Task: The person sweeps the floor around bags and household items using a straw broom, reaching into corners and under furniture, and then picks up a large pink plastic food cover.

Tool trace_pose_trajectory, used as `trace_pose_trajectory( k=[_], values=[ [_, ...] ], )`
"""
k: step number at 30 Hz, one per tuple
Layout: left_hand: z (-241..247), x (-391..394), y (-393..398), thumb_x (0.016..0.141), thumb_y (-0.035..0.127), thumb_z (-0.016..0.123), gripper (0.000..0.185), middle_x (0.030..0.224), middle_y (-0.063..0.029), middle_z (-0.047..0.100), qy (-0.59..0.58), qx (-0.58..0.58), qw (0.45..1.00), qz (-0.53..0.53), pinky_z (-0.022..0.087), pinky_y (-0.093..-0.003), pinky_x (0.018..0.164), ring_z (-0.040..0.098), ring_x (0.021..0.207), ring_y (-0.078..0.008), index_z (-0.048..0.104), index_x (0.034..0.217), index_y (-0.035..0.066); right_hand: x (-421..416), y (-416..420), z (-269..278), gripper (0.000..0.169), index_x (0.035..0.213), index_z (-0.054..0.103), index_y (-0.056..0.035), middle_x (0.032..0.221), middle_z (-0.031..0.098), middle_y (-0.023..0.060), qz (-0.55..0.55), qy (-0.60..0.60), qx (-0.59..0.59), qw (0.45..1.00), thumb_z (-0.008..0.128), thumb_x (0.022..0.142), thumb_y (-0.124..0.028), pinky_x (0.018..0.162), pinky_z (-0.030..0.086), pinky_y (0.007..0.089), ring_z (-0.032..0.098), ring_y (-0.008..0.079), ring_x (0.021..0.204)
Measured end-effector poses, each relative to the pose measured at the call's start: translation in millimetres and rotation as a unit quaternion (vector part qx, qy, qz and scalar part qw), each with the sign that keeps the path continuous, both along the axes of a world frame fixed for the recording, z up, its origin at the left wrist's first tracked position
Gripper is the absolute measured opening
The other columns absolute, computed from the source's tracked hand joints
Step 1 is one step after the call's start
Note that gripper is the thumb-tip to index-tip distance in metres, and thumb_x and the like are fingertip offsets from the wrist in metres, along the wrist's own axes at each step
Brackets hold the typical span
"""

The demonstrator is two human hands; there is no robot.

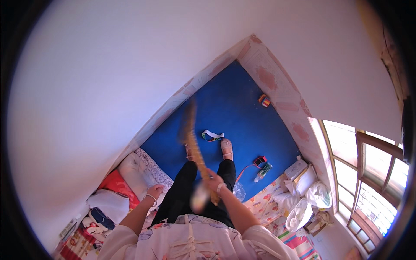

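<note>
My right hand (214,182) grips a long, thin yellow-brown brush or broom (196,152) near its lower end. Its far part, blurred, reaches up past my left shoe towards the wall. Beside that hand, in front of my black trousers, is a blurred whitish object (200,198) that I cannot identify. My left hand (156,191) is held out to the left with a bracelet at the wrist and nothing seen in it. A white strap with coloured lettering (213,135) lies on the blue floor (227,107) by my right shoe (227,149).
A striped colourful block (264,100) lies by the right wall. A red box (260,160) and a plastic bottle (264,172) lie right of my feet. Cushions and bedding (130,169) are at left; papers (300,174) and white plastic bags (318,195) are at right, near the window.
</note>
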State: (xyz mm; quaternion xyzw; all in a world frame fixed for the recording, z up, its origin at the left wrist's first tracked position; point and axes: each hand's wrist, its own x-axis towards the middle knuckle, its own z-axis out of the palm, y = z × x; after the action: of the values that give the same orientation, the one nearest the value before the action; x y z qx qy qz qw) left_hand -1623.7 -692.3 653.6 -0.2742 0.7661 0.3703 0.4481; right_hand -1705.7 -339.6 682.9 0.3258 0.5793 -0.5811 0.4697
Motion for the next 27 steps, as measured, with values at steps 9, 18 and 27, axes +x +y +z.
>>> trace_pose_trajectory(
  k=[9, 18, 27],
  values=[
    [12.3, -62.6, -5.3, 0.085, 0.013, 0.052, 0.022, 0.093, -0.0065, 0.063, -0.023, 0.064, 0.994, 0.09, 0.048, -0.0244, 0.065, 0.061, 0.078, -0.0146, 0.061, 0.103, 0.005, 66.1, 86.2, -134.6, 0.073, 0.131, 0.037, -0.0214, 0.089, 0.06, 0.0111, -0.136, 0.024, -0.027, 0.99, 0.068, 0.069, 0.001, 0.061, 0.052, 0.0403, 0.06, 0.0249, 0.078],
    [19.4, -72.4, -41.0, 0.082, 0.016, 0.054, 0.022, 0.085, -0.0085, 0.065, -0.009, -0.003, 0.998, 0.059, 0.049, -0.0259, 0.066, 0.062, 0.073, -0.0151, 0.063, 0.099, 0.003, 53.4, 95.6, -7.8, 0.064, 0.129, 0.039, -0.0123, 0.083, 0.059, 0.0106, -0.319, -0.007, 0.143, 0.937, 0.065, 0.072, 0.0, 0.049, 0.053, 0.0356, 0.059, 0.0219, 0.059],
    [32.6, -78.9, -7.7, 0.083, 0.019, 0.055, 0.023, 0.088, -0.0076, 0.064, 0.002, 0.01, 0.996, 0.087, 0.048, -0.0261, 0.065, 0.062, 0.075, -0.0154, 0.062, 0.099, 0.003, -178.3, 62.2, 13.5, 0.064, 0.131, 0.038, -0.0117, 0.082, 0.06, 0.0095, -0.266, 0.149, 0.033, 0.952, 0.066, 0.074, -0.007, 0.049, 0.051, 0.0321, 0.059, 0.0216, 0.056]
  ],
)
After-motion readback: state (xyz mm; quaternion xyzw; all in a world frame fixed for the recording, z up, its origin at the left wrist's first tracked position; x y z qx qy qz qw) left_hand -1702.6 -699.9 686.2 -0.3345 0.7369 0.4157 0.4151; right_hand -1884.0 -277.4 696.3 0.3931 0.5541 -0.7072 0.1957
